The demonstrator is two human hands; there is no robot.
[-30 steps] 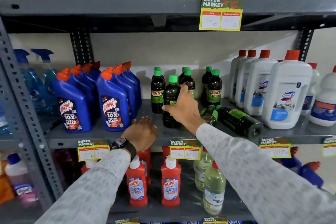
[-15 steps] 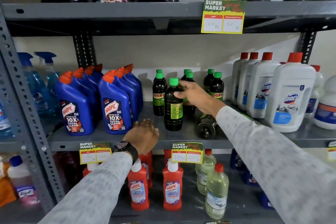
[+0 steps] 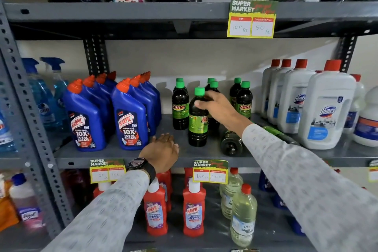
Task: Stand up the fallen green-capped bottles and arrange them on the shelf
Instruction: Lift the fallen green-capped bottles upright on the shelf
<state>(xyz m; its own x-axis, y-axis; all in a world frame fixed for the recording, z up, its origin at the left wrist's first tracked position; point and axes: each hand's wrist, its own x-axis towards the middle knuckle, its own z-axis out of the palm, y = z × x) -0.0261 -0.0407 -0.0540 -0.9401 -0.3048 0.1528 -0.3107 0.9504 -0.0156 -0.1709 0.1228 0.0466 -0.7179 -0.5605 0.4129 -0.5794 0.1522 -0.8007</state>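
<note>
one dark green-capped bottle (image 3: 198, 117) stands upright mid-shelf (image 3: 122, 154), the right hand (image 3: 219, 109) touching its shoulder from 3 o'clock, fingers loose, not clearly gripping. a fallen bottle (image 3: 232, 143) lies at its 4 o'clock. the left hand (image 3: 161, 152) rests open and flat at 7 o'clock.

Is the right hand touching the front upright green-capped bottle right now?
Touching. The head view shows the right hand with fingers wrapped on the shoulder of the front upright bottle, just below its green cap.
</note>
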